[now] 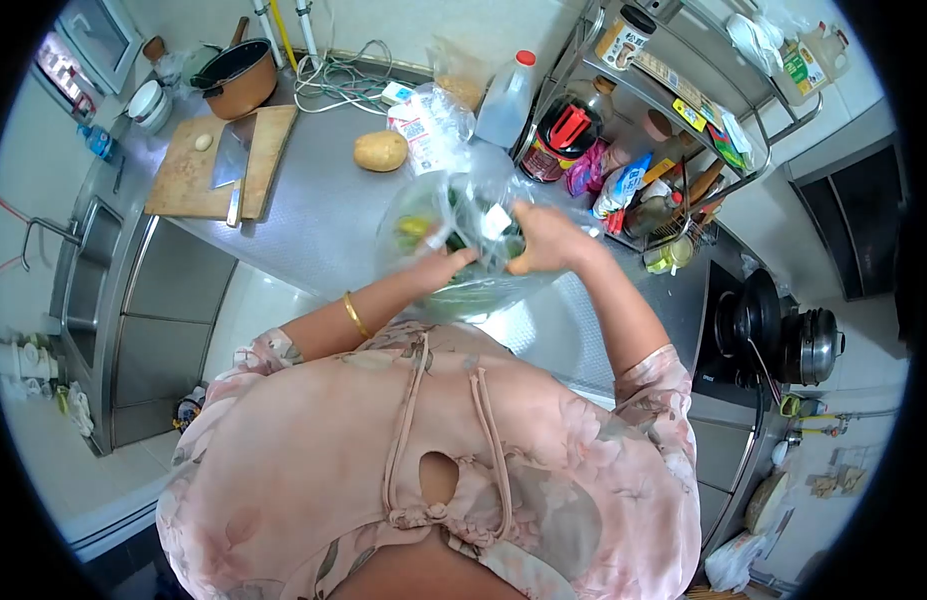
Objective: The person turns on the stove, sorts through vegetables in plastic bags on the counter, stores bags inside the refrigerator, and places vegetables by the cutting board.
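Note:
A clear plastic bag [408, 200] with green and some yellow produce inside sits at the counter's front edge; I cannot tell the kind of vegetable. My left hand [441, 268] grips the bag's near left side, its fingers partly hidden by the plastic. On the opposite side, my right hand [548, 238] is closed on the gathered plastic, thumb and fingers bent around it. A small white label [496, 221] shows between the hands. Just beyond the bag lie a potato [381, 151] and a crumpled clear package with a printed label [423, 138].
A cutting board [178, 175] at left carries a cleaver [233, 165] and a peeled garlic clove or small egg-like item [203, 142]. Behind it stands a brown pot [241, 82]. A bottle with a red cap [506, 98], a loose cable [353, 85] and a crowded metal rack [768, 150] line the back.

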Motion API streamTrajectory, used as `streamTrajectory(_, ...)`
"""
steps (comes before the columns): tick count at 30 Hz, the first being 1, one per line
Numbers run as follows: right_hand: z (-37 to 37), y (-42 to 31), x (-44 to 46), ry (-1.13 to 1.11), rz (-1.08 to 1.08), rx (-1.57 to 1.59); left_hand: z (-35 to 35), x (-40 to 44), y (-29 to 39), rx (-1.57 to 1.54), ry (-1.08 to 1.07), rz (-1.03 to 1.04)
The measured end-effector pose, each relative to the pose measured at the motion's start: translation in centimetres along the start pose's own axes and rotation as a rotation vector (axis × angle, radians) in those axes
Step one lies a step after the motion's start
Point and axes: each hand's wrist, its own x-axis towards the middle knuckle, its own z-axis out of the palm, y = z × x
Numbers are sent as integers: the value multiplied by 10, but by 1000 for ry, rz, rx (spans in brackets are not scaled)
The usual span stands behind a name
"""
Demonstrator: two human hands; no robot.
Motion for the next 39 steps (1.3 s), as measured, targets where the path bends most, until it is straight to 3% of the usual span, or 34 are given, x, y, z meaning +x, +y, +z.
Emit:
streamTrajectory(1,5,-1,1,-98,31,-27,-2,-2,2,136,-65,-84)
streamTrajectory(4,26,3,13,-115,43,-110,-2,-6,14,-225,23,77)
streamTrajectory(6,21,-1,18,-100,12,-73,-19,8,-3,155,205,146)
streamTrajectory(9,13,-19,37,-137,-23,-83,-28,-18,78,120,283,185)
streamTrajectory(11,19,-28,55,-118,-90,-105,-26,-25,102,-97,197,277)
streamTrajectory(14,27,-38,80,-173,-9,-87,-25,-34,100,289,249,362)
streamTrajectory(15,30,-38,86,-209,48,-71,-29,-32,94,243,232,358)
streamTrajectory(18,52,-18,73,94,18,-47,-49,-38,75,179,216,310)
streamTrajectory(20,44,-20,49,171,-4,-55,-63,-59,85,243,250,251)
streamTrajectory(23,20,-11,3,340,-9,88,-80,-89,93,53,-33,13)
streamTrajectory(26,3,-1,-35,820,208,-311,-98,-108,101,-98,-290,-132)
streamTrajectory(27,1,0,-44,956,315,-440,-108,-109,95,-84,-200,-99)
streamTrajectory(29,23,30,-51,914,473,-297,-122,-106,76,-57,-17,-30)
streamTrajectory(30,36,48,-52,893,546,-227,-120,-98,73,147,198,46)
streamTrajectory(32,62,82,-49,587,510,531,-116,-70,68,558,633,198)
streamTrajectory(33,68,90,-48,401,469,895,-118,-55,54,653,672,244)
streamTrajectory(34,67,82,-45,484,388,990,-121,-39,39,749,712,290)
streamTrajectory(36,57,50,-39,638,218,1177,-119,-5,27,768,707,179)
streamTrajectory(39,17,22,-36,707,88,1436,-132,26,38,364,456,4)
